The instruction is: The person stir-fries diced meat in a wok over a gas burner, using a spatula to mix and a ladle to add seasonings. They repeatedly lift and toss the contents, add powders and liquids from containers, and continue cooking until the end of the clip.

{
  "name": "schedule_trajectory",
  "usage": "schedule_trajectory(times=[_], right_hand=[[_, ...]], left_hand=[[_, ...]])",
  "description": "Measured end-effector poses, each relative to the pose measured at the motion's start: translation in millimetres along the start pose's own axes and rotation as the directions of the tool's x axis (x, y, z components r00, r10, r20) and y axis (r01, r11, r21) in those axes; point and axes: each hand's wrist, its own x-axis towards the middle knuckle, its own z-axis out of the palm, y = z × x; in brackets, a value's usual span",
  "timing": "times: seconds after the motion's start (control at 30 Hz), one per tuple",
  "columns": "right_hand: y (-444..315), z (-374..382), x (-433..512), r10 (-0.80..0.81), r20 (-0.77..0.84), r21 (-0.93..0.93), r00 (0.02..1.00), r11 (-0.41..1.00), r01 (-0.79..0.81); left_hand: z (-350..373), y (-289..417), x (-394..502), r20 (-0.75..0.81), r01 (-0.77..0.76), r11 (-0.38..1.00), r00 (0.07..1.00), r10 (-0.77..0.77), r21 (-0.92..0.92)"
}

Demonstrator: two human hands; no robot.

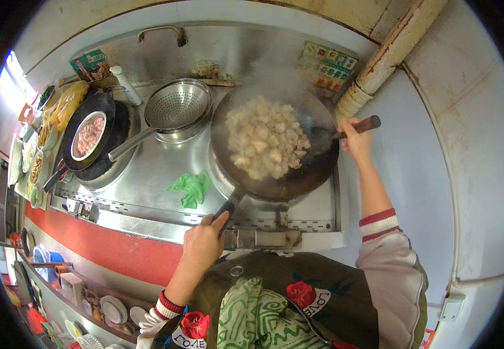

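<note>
A large dark wok [274, 189] sits over the right burner, full of pale chunks of what looks like meat [265, 137], with steam rising off them. My left hand [202, 244] is closed around the wok's black handle [231, 208] at the front. At the right rim my right hand [356, 137] grips the dark handle of a wok spatula [367, 124]. Its blade [321, 139] reaches into the wok beside the chunks and is partly veiled by steam.
Left of the wok, a long-handled perforated strainer [178, 107] rests on a metal pot. Farther left, a black pan [71, 161] holds a white basket of raw meat [88, 135]. A green cloth [191, 188] lies on the steel stovetop [147, 174]. A pipe [383, 61] runs close on the right.
</note>
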Motion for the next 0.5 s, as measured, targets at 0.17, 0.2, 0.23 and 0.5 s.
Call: schedule_trajectory(times=[0.17, 0.2, 0.23, 0.5], right_hand=[[60, -6, 50, 0.181, -0.067, 0.242, 0.981, 0.957, -0.160], [77, 9, 59, 0.254, -0.085, 0.341, 0.963, 0.916, -0.211], [89, 20, 70, 0.247, -0.021, 0.407, 0.969, 0.887, -0.218], [104, 81, 60, 0.081, 0.260, 0.660, 0.962, 0.713, -0.238]], left_hand=[[-2, 2, 0, 0.016, 0.047, 0.999, 0.999, -0.046, -0.016], [-1, 3, 0, 0.012, 0.053, 0.998, 0.999, -0.053, -0.014], [-1, 4, 0, -0.011, 0.051, 0.999, 0.999, -0.051, -0.009], [-4, 9, 1, -0.012, 0.096, 0.995, 0.995, -0.097, -0.015]])
